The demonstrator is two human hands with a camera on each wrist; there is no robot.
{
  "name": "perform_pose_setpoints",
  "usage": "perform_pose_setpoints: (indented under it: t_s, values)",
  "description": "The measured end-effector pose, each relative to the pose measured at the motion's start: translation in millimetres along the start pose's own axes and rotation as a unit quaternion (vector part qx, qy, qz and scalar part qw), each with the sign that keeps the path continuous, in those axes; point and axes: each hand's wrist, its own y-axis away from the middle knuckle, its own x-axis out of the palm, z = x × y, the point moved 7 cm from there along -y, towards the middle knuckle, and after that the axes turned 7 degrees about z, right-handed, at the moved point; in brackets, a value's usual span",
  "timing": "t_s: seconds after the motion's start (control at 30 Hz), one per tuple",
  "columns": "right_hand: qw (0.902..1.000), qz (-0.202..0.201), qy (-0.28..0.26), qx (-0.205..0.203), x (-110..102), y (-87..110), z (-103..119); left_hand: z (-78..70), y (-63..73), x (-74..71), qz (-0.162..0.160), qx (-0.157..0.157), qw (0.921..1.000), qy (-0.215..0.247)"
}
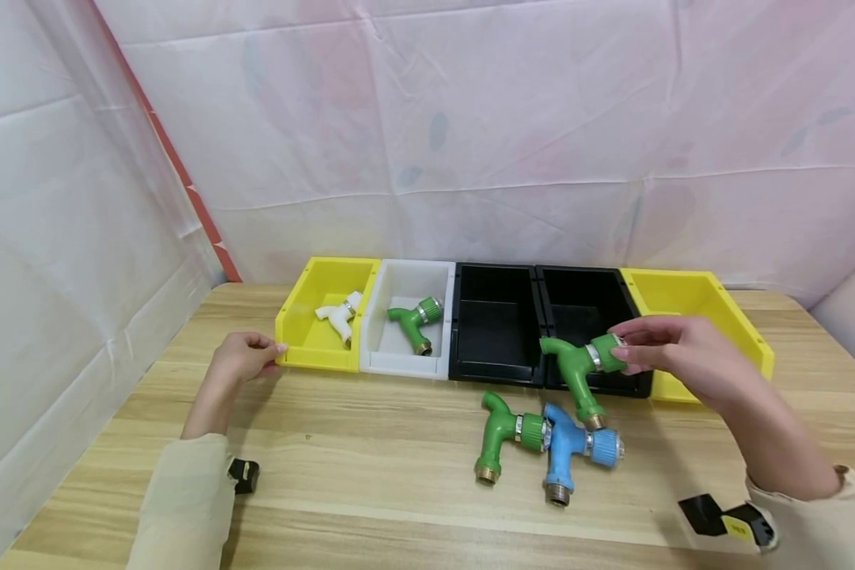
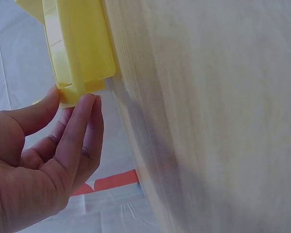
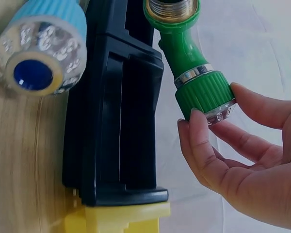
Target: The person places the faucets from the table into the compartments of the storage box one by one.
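Observation:
My right hand (image 1: 673, 348) pinches a green tap (image 1: 577, 372) by its ribbed knob, above the front of the right black bin (image 1: 591, 305). In the right wrist view, thumb and fingertips hold the knob end of the green tap (image 3: 203, 92). Below it on the table lie a second green tap (image 1: 500, 435) and a blue tap (image 1: 563, 455), side by side. My left hand (image 1: 245, 356) grips the front left corner of the left yellow bin (image 1: 321, 358), thumb on the rim in the left wrist view.
The bins stand in a row against a cloth backdrop (image 1: 427, 127). A white tap (image 1: 339, 317) lies in the left yellow bin and a green tap (image 1: 415, 323) in the white bin (image 1: 406, 364). Another black bin (image 1: 497, 324) and a right yellow bin (image 1: 691, 293) complete the row.

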Motion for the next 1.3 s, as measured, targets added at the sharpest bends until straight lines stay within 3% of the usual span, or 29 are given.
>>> perform_pose_setpoints:
  t_s: [0.3, 0.67, 0.83, 1.3]
  values:
    - [1.0, 0.0, 0.002, -0.003, 2.0, -14.6, 17.8, 1.0, -0.3, 0.5, 0.006, 0.0, 1.0, 0.001]
    - [0.9992, -0.01, -0.039, 0.005, 9.3, -31.6, 30.7, -0.9, 0.8, 0.9, 0.012, 0.005, 0.9999, 0.007]
    - [0.9982, -0.016, -0.058, 0.003, 12.4, -38.5, 33.9, 0.0, -0.3, -0.8, 0.001, -0.001, 1.0, 0.008]
    - [0.9894, -0.035, -0.141, 0.005, 20.3, -58.5, 44.0, 0.1, -1.9, -1.5, 0.007, -0.003, 1.0, -0.001]
